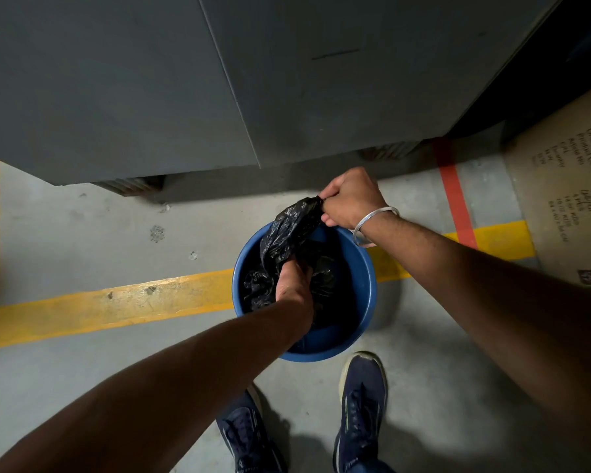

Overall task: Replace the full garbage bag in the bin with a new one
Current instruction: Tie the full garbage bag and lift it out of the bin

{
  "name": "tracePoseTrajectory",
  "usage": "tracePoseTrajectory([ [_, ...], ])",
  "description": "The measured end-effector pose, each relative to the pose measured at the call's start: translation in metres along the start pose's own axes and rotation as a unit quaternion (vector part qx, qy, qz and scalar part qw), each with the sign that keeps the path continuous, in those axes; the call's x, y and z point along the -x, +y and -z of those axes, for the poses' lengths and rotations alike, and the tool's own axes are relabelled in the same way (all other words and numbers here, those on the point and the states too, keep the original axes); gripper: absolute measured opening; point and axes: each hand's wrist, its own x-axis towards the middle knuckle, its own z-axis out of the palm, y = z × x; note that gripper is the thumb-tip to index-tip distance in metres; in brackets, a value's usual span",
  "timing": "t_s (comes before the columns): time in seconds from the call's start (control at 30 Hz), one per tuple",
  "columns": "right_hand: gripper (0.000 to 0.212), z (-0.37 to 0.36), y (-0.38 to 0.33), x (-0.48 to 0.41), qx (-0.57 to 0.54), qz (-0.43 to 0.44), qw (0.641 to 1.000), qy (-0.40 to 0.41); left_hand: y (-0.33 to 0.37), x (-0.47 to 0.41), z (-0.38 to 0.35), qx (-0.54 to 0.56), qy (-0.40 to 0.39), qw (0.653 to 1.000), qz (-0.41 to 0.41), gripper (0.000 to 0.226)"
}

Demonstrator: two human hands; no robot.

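1. Gripping a bunched end of the black garbage bag [289,230], my right hand [350,199] is closed in a fist around the plastic, held above the far rim of the blue bin [364,264].
2. My left hand [292,285] is down inside the bin's mouth, nearer to me than the right hand, with its fingers curled shut on a lower fold of the same bag.
3. Between my two hands the bag runs as a twisted, crinkled band, rising from the left hand up to the right one.
4. More of the bag lies crumpled inside the bin, to the left of and below my left hand; I cannot tell how far down it reaches, as the inside is dark.
5. A metal bangle [372,223] sits on my right wrist, just behind the fist.
6. The bin stands on the grey floor [82,230] across a yellow painted line [116,302] that passes out to both sides under my arms.
7. Beyond my right hand a grey cabinet [151,80] stands, and a red line [454,192] runs on the floor to the right of that hand.
8. To the far right of my right forearm a printed cardboard box [567,199] stands.
9. My dark blue shoes [362,404] are on the floor just on my side of the bin, below both hands.
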Motion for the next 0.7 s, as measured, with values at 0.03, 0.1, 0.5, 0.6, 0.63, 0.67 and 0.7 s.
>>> tracePoseTrajectory([
  [0.03,0.024,0.001,0.001,0.000,-0.003,-0.005,1.000,0.000,0.000,0.000,0.000,-0.011,-0.002,1.000,0.002,0.086],
  [0.1,0.023,0.000,0.002,0.001,-0.013,-0.014,1.000,-0.004,-0.002,-0.001,-0.002,-0.024,-0.009,1.000,0.002,0.071],
  [0.5,0.025,0.007,0.011,-0.004,-0.030,-0.014,0.999,0.027,-0.005,0.003,0.002,-0.095,0.002,0.995,-0.028,0.058],
  [0.6,0.026,-0.001,0.026,-0.004,-0.055,-0.036,0.997,0.043,-0.011,0.004,-0.001,-0.065,0.025,0.997,-0.026,0.062],
  [0.63,0.025,-0.005,0.032,-0.004,-0.062,-0.041,0.996,0.057,-0.013,0.005,-0.003,-0.065,0.042,0.997,-0.022,0.067],
  [0.67,0.024,-0.009,0.040,-0.004,-0.067,-0.046,0.994,0.073,-0.014,0.004,-0.007,-0.064,0.058,0.996,-0.016,0.072],
  [0.7,0.023,-0.014,0.048,-0.002,-0.069,-0.051,0.993,0.084,-0.016,0.006,-0.008,-0.054,0.073,0.996,-0.010,0.073],
])
